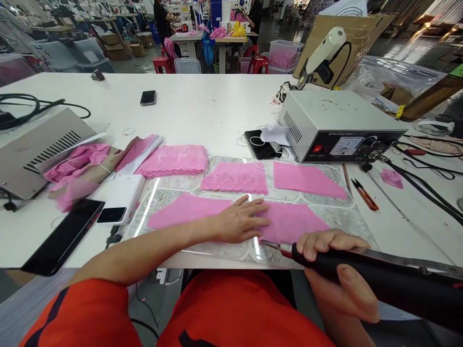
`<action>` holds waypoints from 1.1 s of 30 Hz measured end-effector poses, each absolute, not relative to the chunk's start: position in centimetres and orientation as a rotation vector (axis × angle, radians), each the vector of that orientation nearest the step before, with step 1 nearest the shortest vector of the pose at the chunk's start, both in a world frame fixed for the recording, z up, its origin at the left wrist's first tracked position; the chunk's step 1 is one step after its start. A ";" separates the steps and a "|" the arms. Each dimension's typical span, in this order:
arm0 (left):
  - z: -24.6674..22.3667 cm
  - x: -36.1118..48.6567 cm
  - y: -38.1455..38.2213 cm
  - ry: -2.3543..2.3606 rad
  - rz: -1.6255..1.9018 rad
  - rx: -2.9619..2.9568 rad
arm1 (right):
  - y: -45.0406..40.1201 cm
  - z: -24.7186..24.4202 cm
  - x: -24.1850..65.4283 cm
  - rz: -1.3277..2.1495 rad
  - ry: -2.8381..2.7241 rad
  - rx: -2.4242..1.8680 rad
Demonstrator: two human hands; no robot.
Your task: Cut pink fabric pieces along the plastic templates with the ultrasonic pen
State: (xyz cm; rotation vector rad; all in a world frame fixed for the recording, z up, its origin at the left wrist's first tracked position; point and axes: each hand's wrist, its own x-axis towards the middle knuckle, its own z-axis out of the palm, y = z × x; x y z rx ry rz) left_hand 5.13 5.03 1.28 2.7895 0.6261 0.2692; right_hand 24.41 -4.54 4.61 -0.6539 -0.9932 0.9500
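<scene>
My left hand (240, 220) lies flat with fingers stretched out, across the inner edges of two pink fabric pieces. One piece (188, 211) spreads to its left; the other piece (294, 222) is under its fingertips and to the right. Wrapped in my right hand (336, 270) is a thick black-handled tool (398, 279) with a pointed metal tip. That tip touches or hovers just over the lower left corner of the right piece; I cannot tell which. Behind them lie a lace-edged pink piece (235, 177) and a plain pink piece (307, 180).
A patterned clear mat (343, 224) covers the table's front. At right stand a metered control box (347, 144) with cables and an orange cutter (365, 195). Lace fabric (173, 160), a white power bank (123, 200) and a black tablet (65, 236) are at left.
</scene>
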 end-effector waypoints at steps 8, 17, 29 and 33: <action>1.1 5.2 5.0 0.619 0.286 2.799 | -4.4 4.4 24.1 0.976 -1.002 -0.659; 0.8 5.2 4.9 0.620 0.296 2.795 | -4.1 4.5 23.9 0.945 -1.053 -0.639; 4.4 -2.2 4.6 0.560 0.514 2.691 | -4.3 4.9 23.5 0.996 -0.960 -0.652; 3.8 -6.2 2.9 0.587 0.258 2.735 | -4.3 4.6 22.2 1.063 -0.955 -0.618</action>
